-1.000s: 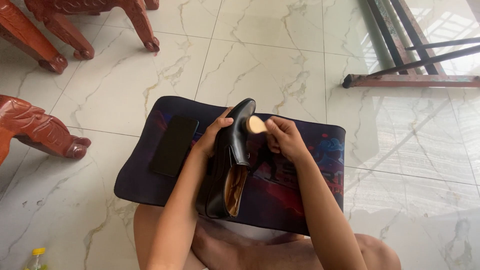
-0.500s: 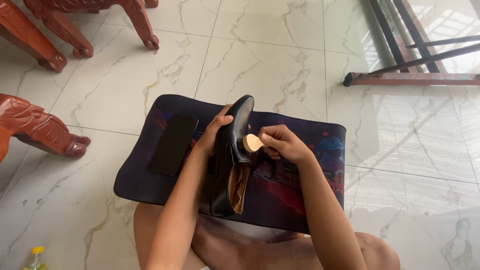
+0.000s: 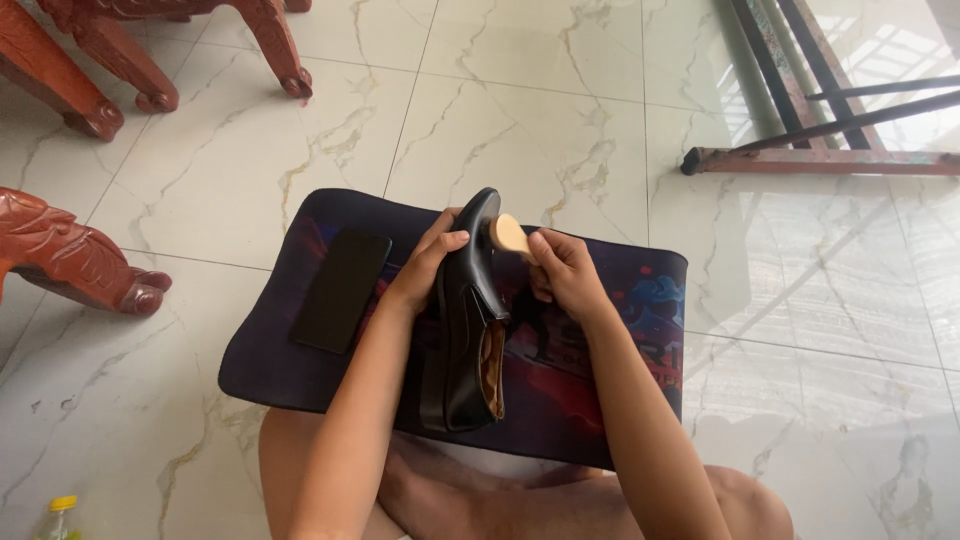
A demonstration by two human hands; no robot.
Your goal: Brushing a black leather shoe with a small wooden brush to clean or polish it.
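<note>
A black leather shoe [image 3: 466, 320] stands on its side over a dark printed mat [image 3: 600, 380], toe pointing away from me. My left hand [image 3: 425, 265] grips the shoe's upper near the toe from the left. My right hand [image 3: 560, 275] holds a round tan wooden brush [image 3: 508, 236] pressed against the right side of the toe. A black phone [image 3: 342, 288] lies flat on the mat to the left of the shoe. My bare legs are crossed under the near edge of the mat.
Carved red wooden furniture legs [image 3: 85, 262] stand at the left and top left on the marble floor. A rusty metal frame [image 3: 820, 160] lies at the top right. A small bottle with a yellow cap [image 3: 58, 515] sits at the bottom left.
My right hand moved the brush down along the shoe's side half a second ago and has brought it back up to the toe. The left hand keeps its grip.
</note>
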